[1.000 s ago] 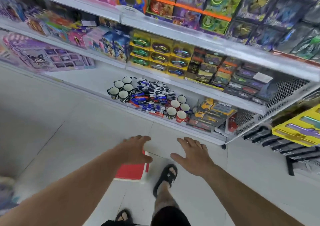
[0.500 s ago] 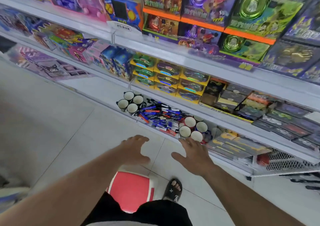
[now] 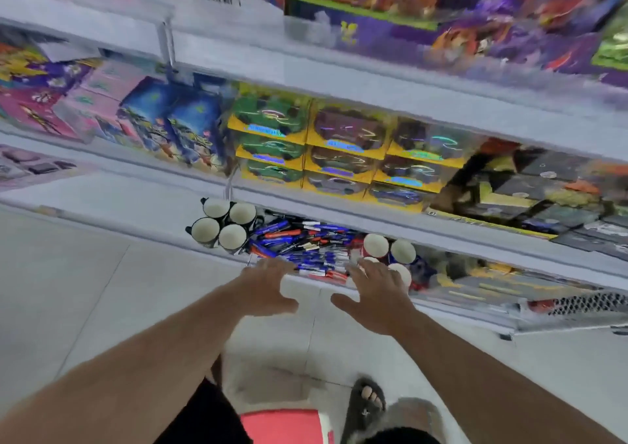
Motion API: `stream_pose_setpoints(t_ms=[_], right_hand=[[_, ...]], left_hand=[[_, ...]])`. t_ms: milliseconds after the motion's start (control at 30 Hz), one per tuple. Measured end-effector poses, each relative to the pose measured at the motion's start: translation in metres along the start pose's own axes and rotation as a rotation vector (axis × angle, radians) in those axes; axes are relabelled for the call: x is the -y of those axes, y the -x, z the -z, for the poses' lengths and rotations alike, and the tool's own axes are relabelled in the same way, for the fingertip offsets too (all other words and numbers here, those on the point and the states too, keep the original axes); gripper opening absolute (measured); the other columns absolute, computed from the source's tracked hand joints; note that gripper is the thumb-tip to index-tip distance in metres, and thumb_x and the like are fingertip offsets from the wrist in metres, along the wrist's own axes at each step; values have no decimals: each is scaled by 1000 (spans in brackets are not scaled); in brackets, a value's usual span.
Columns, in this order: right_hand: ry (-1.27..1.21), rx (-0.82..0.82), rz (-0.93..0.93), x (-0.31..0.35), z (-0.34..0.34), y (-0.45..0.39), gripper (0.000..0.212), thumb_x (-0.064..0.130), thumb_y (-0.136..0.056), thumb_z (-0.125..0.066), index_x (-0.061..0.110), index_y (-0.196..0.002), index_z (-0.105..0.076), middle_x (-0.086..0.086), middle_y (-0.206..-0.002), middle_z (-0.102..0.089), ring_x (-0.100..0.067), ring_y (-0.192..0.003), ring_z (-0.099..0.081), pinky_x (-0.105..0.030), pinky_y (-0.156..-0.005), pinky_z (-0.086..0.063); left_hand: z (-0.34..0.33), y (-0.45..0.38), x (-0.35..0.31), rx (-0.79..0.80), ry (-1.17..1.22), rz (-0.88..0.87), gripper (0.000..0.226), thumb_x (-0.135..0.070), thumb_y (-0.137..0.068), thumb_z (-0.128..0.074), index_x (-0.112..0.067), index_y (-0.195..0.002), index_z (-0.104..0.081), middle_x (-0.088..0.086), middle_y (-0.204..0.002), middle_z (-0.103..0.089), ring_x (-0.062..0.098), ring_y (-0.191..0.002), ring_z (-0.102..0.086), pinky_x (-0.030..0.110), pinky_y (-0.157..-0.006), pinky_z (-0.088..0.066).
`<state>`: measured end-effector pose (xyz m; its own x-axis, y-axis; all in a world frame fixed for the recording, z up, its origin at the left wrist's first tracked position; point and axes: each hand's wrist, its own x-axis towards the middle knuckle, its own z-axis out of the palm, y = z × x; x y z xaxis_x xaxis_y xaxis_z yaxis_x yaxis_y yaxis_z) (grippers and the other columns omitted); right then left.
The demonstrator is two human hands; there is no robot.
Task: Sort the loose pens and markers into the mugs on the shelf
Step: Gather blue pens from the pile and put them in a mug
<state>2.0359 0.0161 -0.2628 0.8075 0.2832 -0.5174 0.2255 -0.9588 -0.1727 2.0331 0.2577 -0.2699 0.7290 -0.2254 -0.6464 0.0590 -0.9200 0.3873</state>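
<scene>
Both hands reach toward the bottom shelf (image 3: 102, 202) of a toy aisle, and neither has hold of anything yet. The left hand (image 3: 268, 287) is spread wide, fingers straight and thumb out to the side, its fingertips at the front lip of the shelf just beside the near edge of the pen pile. The right hand (image 3: 377, 294) is just as open, palm down, and its fingers lie in front of the nearer mugs of the right-hand group, hiding part of them; the blur makes it impossible to tell whether it touches them.

The pens and markers (image 3: 306, 246) lie loose in a heap on the shelf, mostly blue with some red and white, crossing one another at all angles. They sit between two clusters of mugs: four dark mugs (image 3: 221, 226) with pale insides to the left, and a group of red and blue mugs (image 3: 387, 250) to the right. All the mugs stand upright with their mouths open, and those whose insides show look empty, so the sorting seems not to have begun.

The open, flat spread of the hands suits a first approach, likely to rake or gather pens rather than pick one. The shelf above overhangs the pile, which explains the low reach from the front. A red stool (image 3: 282, 426) sits below by the person's sandalled foot (image 3: 365, 406), probably for sitting at this low shelf.
</scene>
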Motion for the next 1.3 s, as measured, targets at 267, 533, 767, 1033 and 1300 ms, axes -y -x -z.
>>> stream_pose_setpoints(t_ms=[267, 533, 767, 1033, 1300], right_hand=[[42, 1, -36, -15, -131, -152, 83, 77, -87, -31, 32, -154, -15, -3, -162, -15, -28, -149, -10, -50, -117, -12], [133, -96, -49, -34, -240, -250, 80, 73, -90, -32, 29, -155, -16, -4, -162, -17, -30, -145, -19, -49, -115, -14], [73, -208, -100, -40, -260, -256, 83, 79, -84, -35, 35, -152, -18, -2, -158, -23, -25, -143, -20, -49, -114, -13], [-11, -236, -133, -19, -243, -217, 76, 74, -86, -39, 37, -150, -24, 0, -158, -25, -22, -144, -21, -46, -115, -13], [-105, -279, -156, -23, -237, -185, 73, 70, -87, -44, 38, -149, -25, 2, -156, -29, -23, -143, -23, -48, -113, -16]], left_hand=[[-77, -160, 97, 70, -113, -101, 86, -52, -80, -64, -33, -152, -21, -3, -158, -24, 22, -143, -25, 43, -116, -26], [-148, -279, 127, -97, -118, -187, 82, -44, -83, -65, -29, -152, -23, 1, -157, -26, 25, -143, -25, 43, -116, -25], [-168, -287, 150, -162, -184, -193, 86, -51, -83, -64, -26, -153, -21, 1, -159, -25, 24, -144, -25, 44, -117, -24], [-164, -252, 153, -166, -208, -237, 93, -54, -78, -66, -28, -153, -17, 5, -160, -21, 27, -146, -21, 47, -114, -23], [-155, -242, 133, -151, -199, -244, 99, -59, -75, -67, -32, -154, -13, 0, -161, -18, 27, -146, -20, 48, -116, -26]])
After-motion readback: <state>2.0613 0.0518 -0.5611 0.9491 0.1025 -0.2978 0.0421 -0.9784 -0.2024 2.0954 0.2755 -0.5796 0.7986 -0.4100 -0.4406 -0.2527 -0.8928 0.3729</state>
